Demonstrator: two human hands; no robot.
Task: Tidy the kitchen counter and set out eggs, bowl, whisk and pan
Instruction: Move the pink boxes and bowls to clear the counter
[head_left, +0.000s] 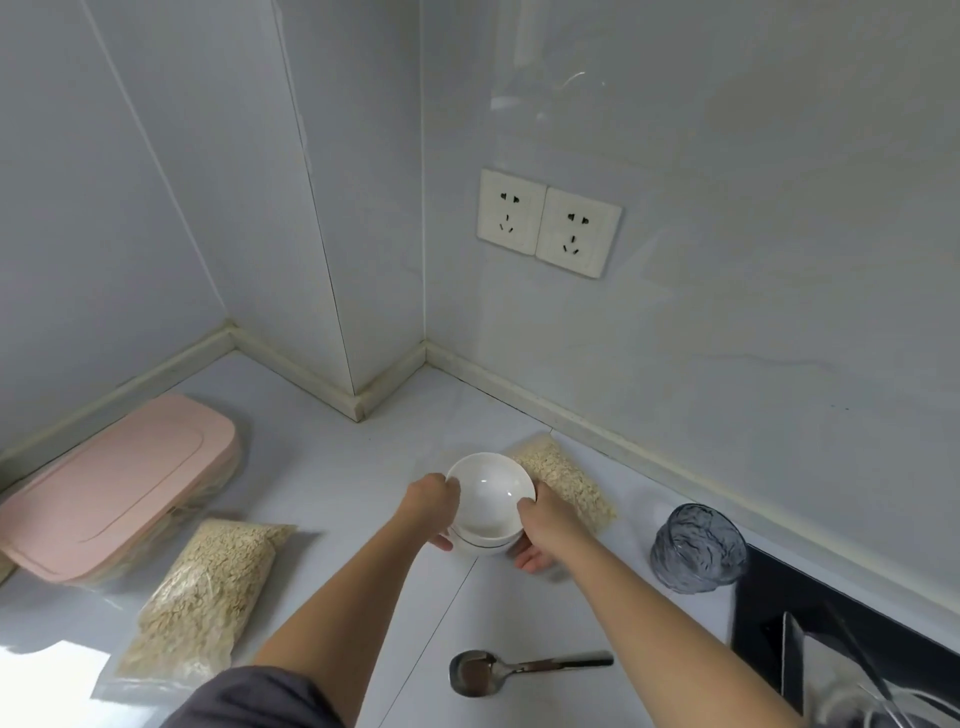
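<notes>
A glossy white bowl (491, 493), round and shallow, is tilted toward the camera above the pale counter (363, 467), close to the wall corner. It sits nested in a second white bowl (480, 546), which has a thin dark line under its rim. The left hand (434, 506) grips the stack on its left side, fingers curled over the top bowl's rim. The right hand (540, 525) grips the right side, thumb on the rim and fingers underneath.

Count: two white bowls. Two clear bags of oats, the near bag (208, 597) at left and the far bag (563, 480) just behind the bowls. One metal spoon (498, 670). One grey glass cup (698, 548). One pink-lidded container (114, 488). Two wall sockets, the left socket (511, 212) touching the right socket (578, 232).
</notes>
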